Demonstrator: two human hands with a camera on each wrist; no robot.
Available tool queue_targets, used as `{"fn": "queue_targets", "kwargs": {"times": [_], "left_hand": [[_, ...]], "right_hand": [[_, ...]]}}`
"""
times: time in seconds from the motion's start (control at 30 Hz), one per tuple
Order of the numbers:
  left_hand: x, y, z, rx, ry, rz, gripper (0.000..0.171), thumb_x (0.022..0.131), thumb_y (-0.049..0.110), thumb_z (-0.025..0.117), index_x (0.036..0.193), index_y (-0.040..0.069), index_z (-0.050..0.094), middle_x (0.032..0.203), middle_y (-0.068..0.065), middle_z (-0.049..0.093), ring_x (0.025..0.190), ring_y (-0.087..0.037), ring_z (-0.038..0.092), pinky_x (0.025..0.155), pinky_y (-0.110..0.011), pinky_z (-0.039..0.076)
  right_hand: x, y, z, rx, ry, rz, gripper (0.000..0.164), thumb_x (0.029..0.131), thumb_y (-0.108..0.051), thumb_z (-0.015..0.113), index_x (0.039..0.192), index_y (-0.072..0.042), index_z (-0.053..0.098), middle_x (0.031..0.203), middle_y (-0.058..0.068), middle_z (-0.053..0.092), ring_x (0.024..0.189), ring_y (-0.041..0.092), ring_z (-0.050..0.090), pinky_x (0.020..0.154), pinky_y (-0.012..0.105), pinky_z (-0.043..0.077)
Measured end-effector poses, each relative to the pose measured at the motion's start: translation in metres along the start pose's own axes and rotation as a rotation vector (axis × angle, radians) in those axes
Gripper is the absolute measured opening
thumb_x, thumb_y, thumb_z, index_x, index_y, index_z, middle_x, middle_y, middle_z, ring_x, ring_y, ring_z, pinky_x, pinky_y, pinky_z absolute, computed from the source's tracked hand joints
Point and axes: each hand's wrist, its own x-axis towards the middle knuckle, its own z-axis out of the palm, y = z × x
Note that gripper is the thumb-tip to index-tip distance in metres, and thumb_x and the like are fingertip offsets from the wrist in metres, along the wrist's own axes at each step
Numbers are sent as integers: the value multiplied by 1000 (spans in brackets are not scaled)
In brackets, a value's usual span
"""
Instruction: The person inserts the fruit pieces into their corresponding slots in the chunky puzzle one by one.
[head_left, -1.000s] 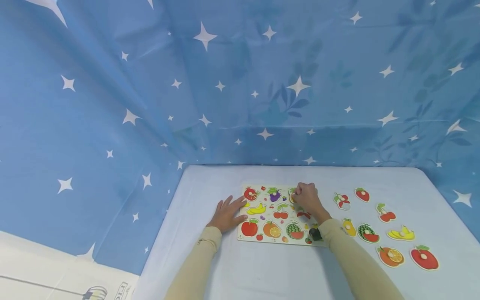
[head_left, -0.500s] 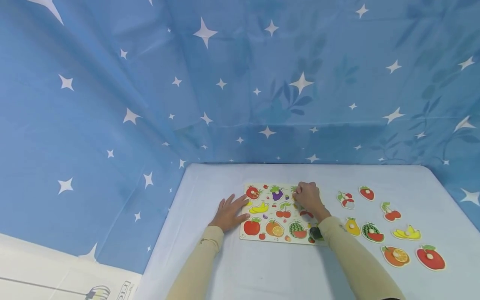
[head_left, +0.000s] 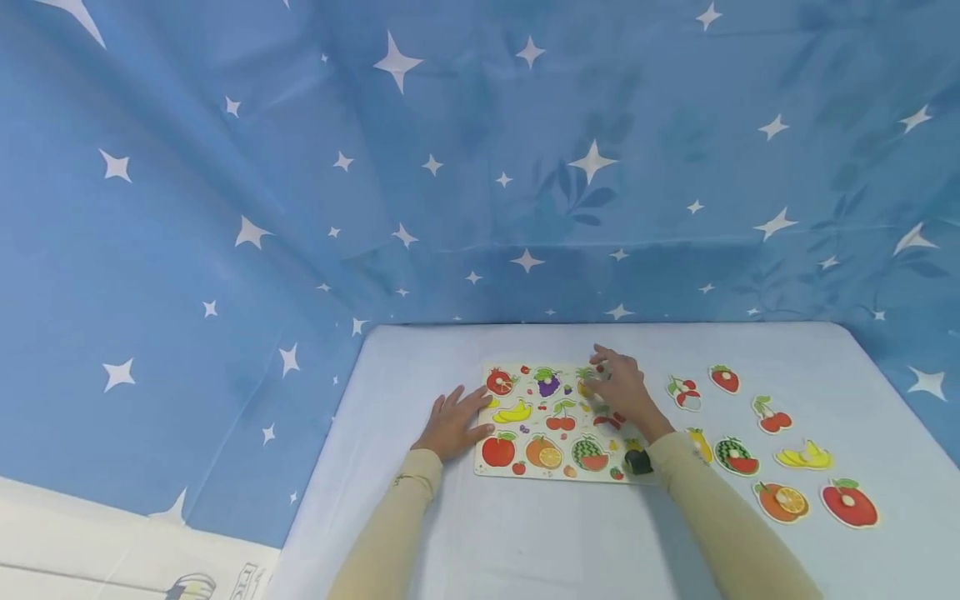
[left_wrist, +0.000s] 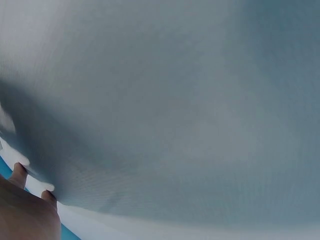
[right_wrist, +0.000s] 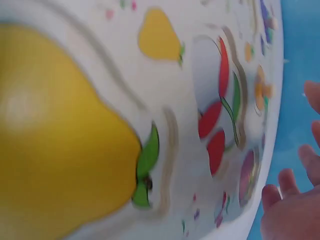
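Note:
My left hand [head_left: 452,423] lies flat with fingers spread on the left edge of a fruit puzzle board [head_left: 528,477]; two of its fingertips show in the left wrist view. Over the board's upper right is my right hand [head_left: 624,390], its fingers loosely spread and holding nothing. Just left of these fingers sits the pineapple piece [head_left: 583,387], partly hidden in the head view; its knob shows in the right wrist view. A pomegranate piece [head_left: 499,382] and a grape piece [head_left: 547,383] sit in the same top row.
Right of the board lie loose knobbed pieces: lychee [head_left: 684,393], strawberry [head_left: 724,379], cherries [head_left: 771,417], bananas [head_left: 804,457], watermelon [head_left: 737,457], orange [head_left: 781,502] and apple [head_left: 849,503]. My right sleeve partly covers a pear piece [head_left: 701,444]. A starry blue curtain [head_left: 450,208] hangs behind the table.
My right hand has let go of the pineapple piece, its fingers opening as it lifts slightly. The left hand keeps its place on the board. The head view shifts slightly.

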Motion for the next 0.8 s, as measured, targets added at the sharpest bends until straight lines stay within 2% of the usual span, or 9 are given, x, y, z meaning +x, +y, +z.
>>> {"fn": "queue_targets", "kwargs": {"times": [0.07,0.1,0.13,0.23,0.37,0.53,0.8], "left_hand": [[-1,1,-1,-4,5,-3,65,92,54,59,150,34,38,159,13,27,150,-26,13,118,-55,10],[-1,2,-2,-7,10,-1,65,92,53,59,150,33,39,159,12,27,149,-27,14,118,-56,10],[-2,2,-3,-8,13,-1,65,92,53,60,150,32,40,159,12,28,149,-28,14,118,-56,10],[-2,4,-3,-1,9,-3,65,92,53,59,150,32,39,159,11,28,149,-27,14,118,-56,10],[0,5,-1,6,-7,-12,67,92,54,59,151,33,37,160,12,26,150,-26,12,119,-55,8],[2,4,3,6,-9,-15,67,92,55,59,151,35,36,159,13,26,150,-26,12,118,-55,9],[-1,4,1,-24,11,-4,66,91,53,60,151,33,38,159,11,29,149,-27,14,118,-55,9]], "right_hand": [[-2,1,-7,20,-10,5,51,92,-17,68,137,-3,49,155,16,33,137,45,28,107,70,16],[-3,2,-10,27,-17,13,57,93,-16,67,143,-4,43,158,14,27,142,43,21,109,69,17],[-4,3,-13,17,-21,21,59,93,-17,66,145,-5,41,161,11,20,144,41,18,109,67,20],[-10,7,-21,5,-25,44,68,94,-17,65,152,-9,31,163,9,14,147,38,14,112,63,23],[-17,13,-32,24,-13,87,69,94,-18,64,153,-10,29,163,11,14,148,39,11,112,65,17],[-25,23,-45,0,-2,128,71,93,-19,65,154,-12,28,162,13,16,147,40,12,112,66,17],[-41,36,-67,-22,22,115,70,94,-15,63,154,-9,27,159,20,21,144,45,20,111,65,21]]}}
